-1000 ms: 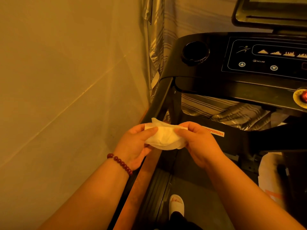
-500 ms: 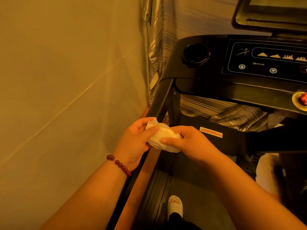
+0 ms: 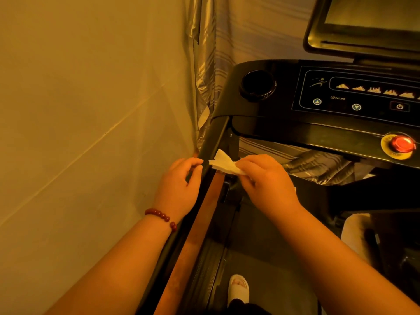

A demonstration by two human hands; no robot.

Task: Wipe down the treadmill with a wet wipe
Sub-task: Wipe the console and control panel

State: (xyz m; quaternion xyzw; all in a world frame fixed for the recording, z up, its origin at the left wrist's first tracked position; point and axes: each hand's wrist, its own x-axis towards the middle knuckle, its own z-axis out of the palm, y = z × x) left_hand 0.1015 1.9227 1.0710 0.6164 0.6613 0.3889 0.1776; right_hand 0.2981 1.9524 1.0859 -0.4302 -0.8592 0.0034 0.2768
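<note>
A crumpled white wet wipe (image 3: 223,163) is pinched in my right hand (image 3: 266,178), just right of the treadmill's black left handrail (image 3: 210,142). My left hand (image 3: 179,183) sits on the other side of that rail with loosely curled fingers, holding nothing, its fingertips close to the rail. The black treadmill console (image 3: 272,130), with its control panel (image 3: 354,94), is above and to the right of both hands. The belt (image 3: 261,258) runs below my arms.
A plain wall fills the left, and a striped curtain (image 3: 204,64) hangs in the corner behind the console. The console carries a round cup holder (image 3: 258,85), a red stop button (image 3: 401,144) and a screen (image 3: 363,23). A foot in a white slipper (image 3: 238,286) stands on the belt.
My left hand has let go of the wipe and moved left of the handrail. The right hand keeps the wipe alone and has shifted it up toward the rail.
</note>
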